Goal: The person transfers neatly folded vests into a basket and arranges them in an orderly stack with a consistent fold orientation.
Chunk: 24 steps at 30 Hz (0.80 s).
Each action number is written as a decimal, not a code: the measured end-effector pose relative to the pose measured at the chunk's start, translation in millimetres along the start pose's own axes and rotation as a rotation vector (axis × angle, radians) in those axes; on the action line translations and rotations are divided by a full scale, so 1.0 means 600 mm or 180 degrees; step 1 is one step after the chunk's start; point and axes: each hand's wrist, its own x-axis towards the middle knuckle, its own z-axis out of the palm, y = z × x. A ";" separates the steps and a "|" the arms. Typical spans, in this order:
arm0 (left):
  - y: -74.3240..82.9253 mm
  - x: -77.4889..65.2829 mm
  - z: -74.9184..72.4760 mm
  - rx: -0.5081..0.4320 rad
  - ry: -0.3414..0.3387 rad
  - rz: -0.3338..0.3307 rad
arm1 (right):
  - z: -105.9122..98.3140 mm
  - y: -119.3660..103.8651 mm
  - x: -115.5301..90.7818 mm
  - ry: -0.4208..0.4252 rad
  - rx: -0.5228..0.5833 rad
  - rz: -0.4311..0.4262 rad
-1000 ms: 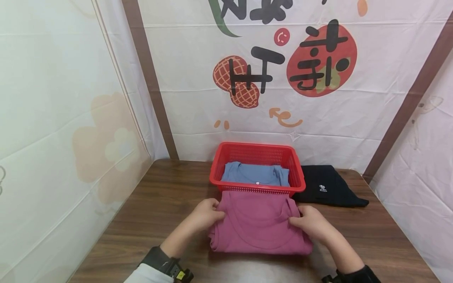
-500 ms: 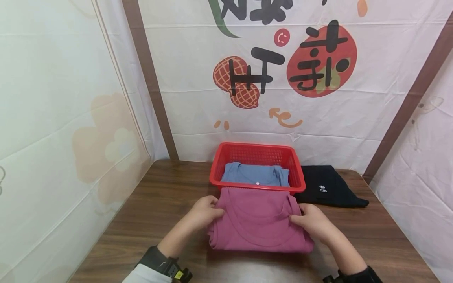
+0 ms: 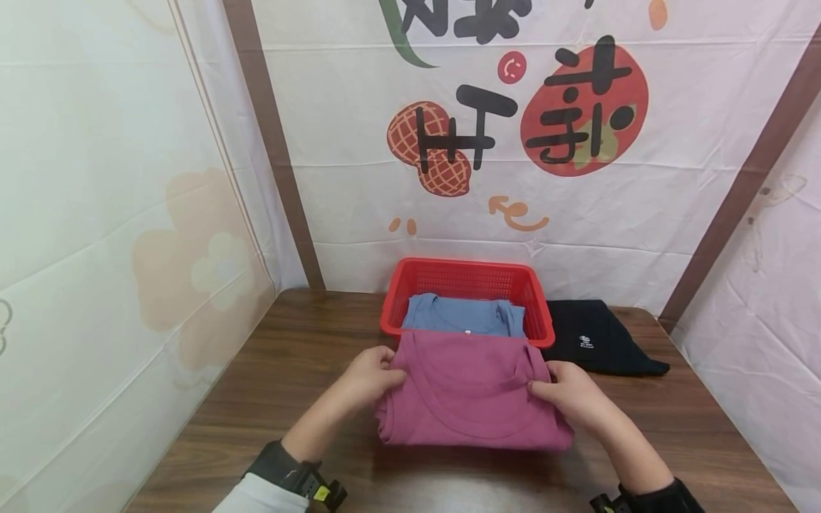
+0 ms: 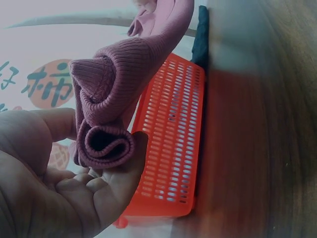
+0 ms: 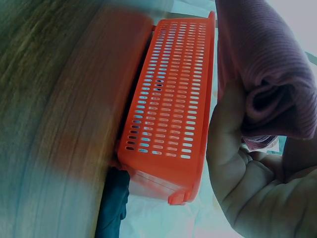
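A folded pink shirt [image 3: 471, 392], its round neckline facing up, hangs level between both hands above the table. My left hand [image 3: 368, 374] pinches its left side, thumb on top and fingers beneath. On the opposite side my right hand [image 3: 571, 392] grips it the same way. In the left wrist view the shirt's rolled ribbed edge [image 4: 106, 144] lies between thumb and fingers. The shirt's far edge overlaps the front rim of a red plastic basket [image 3: 465, 271] in the head view. Inside the basket lies a folded blue shirt [image 3: 465, 315].
Right of the basket a folded black garment [image 3: 593, 338] with a small white print lies on the brown wooden table [image 3: 308, 342]. White printed cloth walls [image 3: 346, 107] stand behind and at both sides.
Both hands have lifted the pink shirt off the table and moved it slightly forward, so its far edge now covers the basket's front rim. Basket and black garment have stayed put.
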 end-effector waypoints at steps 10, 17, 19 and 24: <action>0.018 0.005 -0.005 -0.0108 -0.0024 -0.0080 | -0.014 -0.005 0.003 -0.0079 0.0158 -0.0148; 0.024 0.010 -0.007 -0.0194 -0.0008 -0.0056 | -0.023 -0.004 0.012 -0.0165 0.0215 -0.0208; 0.024 0.012 -0.007 -0.0192 0.0013 -0.0037 | -0.025 -0.004 0.015 -0.0161 0.0244 -0.0212; 0.025 0.017 -0.006 -0.0239 0.0058 0.0046 | -0.027 0.000 0.024 -0.0123 0.0299 -0.0171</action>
